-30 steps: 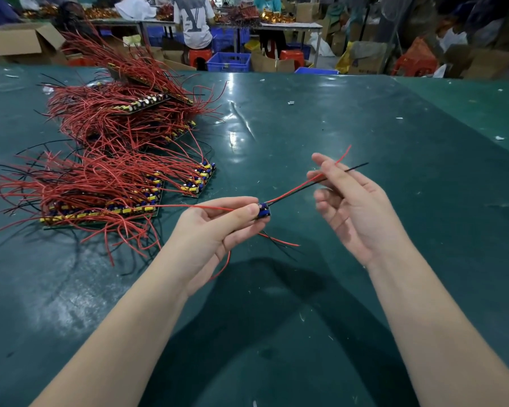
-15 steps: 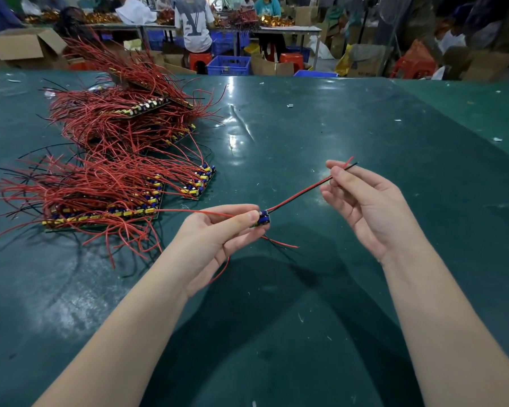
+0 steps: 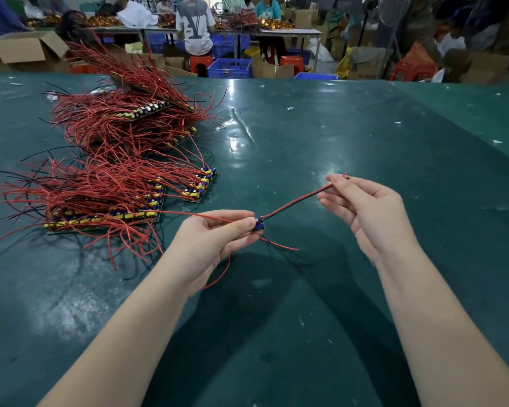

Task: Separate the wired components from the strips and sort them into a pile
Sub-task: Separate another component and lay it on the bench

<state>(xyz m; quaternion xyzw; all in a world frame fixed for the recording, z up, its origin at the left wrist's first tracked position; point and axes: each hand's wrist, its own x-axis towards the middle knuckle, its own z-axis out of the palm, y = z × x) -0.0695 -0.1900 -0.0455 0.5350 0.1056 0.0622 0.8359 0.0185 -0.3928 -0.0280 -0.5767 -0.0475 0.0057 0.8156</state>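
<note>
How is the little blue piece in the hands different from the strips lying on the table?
The blue piece is a single part, held up by the left hand; the strips carry rows of parts and lie on the table. It has a few wires; the strips bristle with many. Both have red and black wires.

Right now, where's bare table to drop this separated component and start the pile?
Bare green table lies right of the strips of wired components and beyond the right hand; also near, between the forearms. Crowded: the left side, where red wires sprawl out to the left hand pinching the separated component.
</note>
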